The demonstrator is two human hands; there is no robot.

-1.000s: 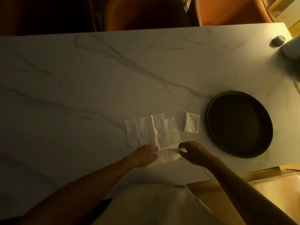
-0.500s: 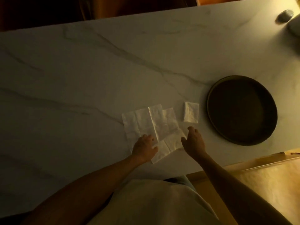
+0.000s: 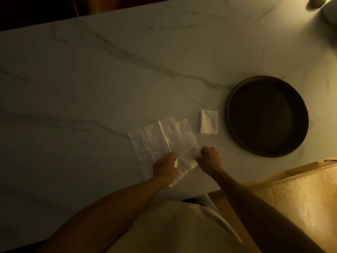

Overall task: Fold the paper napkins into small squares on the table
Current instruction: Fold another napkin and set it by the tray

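Note:
Several white paper napkins (image 3: 164, 139) lie overlapped and unfolded on the marble table (image 3: 91, 88), near its front edge. The nearest napkin (image 3: 185, 161) lies between my hands. My left hand (image 3: 165, 168) grips its left edge and my right hand (image 3: 209, 158) pinches its right edge with curled fingers. A small folded napkin square (image 3: 209, 122) sits apart, to the right of the pile and beside the tray.
A dark round tray (image 3: 268, 115) rests on the table right of the napkins. A grey round object (image 3: 315, 2) and a pale object (image 3: 330, 11) sit at the far right corner. The table's front edge runs just under my hands; wooden floor (image 3: 291, 198) shows at right.
A second ago both hands held a napkin's near edge lifted. They then spread flat on the napkin, and now both curl onto its side edges. The camera view has shifted.

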